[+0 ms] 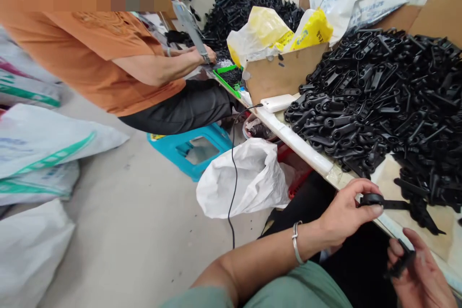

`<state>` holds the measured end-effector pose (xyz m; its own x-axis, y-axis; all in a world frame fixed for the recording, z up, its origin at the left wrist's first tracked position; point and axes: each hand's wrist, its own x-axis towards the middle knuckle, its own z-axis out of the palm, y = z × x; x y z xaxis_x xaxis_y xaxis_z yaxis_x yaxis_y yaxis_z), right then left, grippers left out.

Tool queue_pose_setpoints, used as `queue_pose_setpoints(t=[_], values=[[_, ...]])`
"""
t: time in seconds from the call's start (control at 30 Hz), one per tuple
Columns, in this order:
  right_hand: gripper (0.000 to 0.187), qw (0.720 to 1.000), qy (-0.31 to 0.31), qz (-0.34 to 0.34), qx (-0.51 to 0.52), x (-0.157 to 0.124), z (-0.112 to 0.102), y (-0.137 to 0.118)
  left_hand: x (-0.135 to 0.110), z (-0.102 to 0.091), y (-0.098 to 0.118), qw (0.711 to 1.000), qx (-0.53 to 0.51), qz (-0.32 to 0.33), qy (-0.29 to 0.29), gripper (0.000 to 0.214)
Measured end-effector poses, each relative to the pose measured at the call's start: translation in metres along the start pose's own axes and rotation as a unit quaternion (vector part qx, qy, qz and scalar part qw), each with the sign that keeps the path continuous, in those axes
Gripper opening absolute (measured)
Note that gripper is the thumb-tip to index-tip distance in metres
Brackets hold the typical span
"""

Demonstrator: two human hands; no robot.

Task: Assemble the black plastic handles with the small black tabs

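Note:
Near the table edge, my left hand (348,214) pinches a black plastic part (373,199) between thumb and fingers. The part has a round ring end in my grip and a flat arm reaching toward the pile. Lower right, my right hand (418,269) is closed on a small dark piece (401,260), slightly blurred, its exact kind unclear. A few loose black parts (420,207) lie on a tan sheet beside my left hand. Behind them rises a large heap of black plastic parts (361,91), many with ring ends and flat arms.
A co-worker in an orange shirt (108,67) sits at left on a blue stool (193,154). A white sack (241,178) stands open below the table edge (288,134), with a black cable (234,168) hanging before it. A cardboard divider (281,74) separates the heaps.

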<state>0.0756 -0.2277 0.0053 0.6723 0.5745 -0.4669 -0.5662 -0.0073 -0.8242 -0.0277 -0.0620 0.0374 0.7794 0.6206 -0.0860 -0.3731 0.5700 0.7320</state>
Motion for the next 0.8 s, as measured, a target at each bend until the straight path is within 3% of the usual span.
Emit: queue_pose_setpoints(t=[0.1, 0.23, 0.3, 0.37, 0.47, 0.53, 0.63, 0.8], values=[[0.039, 0.999, 0.02, -0.032, -0.012, -0.001, 0.014, -0.001, -0.001, -0.003, -0.001, 1.0, -0.018, -0.007, 0.019, 0.04], [0.032, 0.992, -0.018, -0.127, 0.011, -0.009, 0.039, 0.0, -0.003, -0.006, -0.001, 0.994, -0.085, -0.027, 0.055, 0.042], [0.031, 0.987, -0.001, -0.158, -0.007, -0.009, 0.048, 0.002, 0.0, -0.006, -0.003, 0.992, -0.107, -0.024, 0.061, 0.041], [0.029, 0.987, 0.001, -0.16, -0.021, -0.009, 0.053, 0.004, 0.003, -0.005, -0.005, 0.991, -0.12, -0.014, 0.065, 0.037], [0.025, 0.989, -0.049, -0.142, -0.017, -0.008, 0.058, 0.005, 0.004, -0.002, -0.01, 0.989, -0.13, -0.007, 0.068, 0.029], [0.024, 0.986, -0.064, -0.15, -0.021, -0.005, 0.059, 0.002, 0.004, -0.001, -0.013, 0.991, -0.121, -0.008, 0.059, 0.027], [0.024, 0.981, -0.036, -0.185, -0.04, 0.003, 0.057, -0.007, -0.001, -0.005, -0.016, 0.997, -0.066, -0.031, 0.03, 0.029], [0.025, 0.98, -0.057, -0.166, -0.094, 0.015, 0.044, -0.027, -0.007, -0.021, -0.014, 0.983, 0.029, -0.153, -0.094, 0.053]])
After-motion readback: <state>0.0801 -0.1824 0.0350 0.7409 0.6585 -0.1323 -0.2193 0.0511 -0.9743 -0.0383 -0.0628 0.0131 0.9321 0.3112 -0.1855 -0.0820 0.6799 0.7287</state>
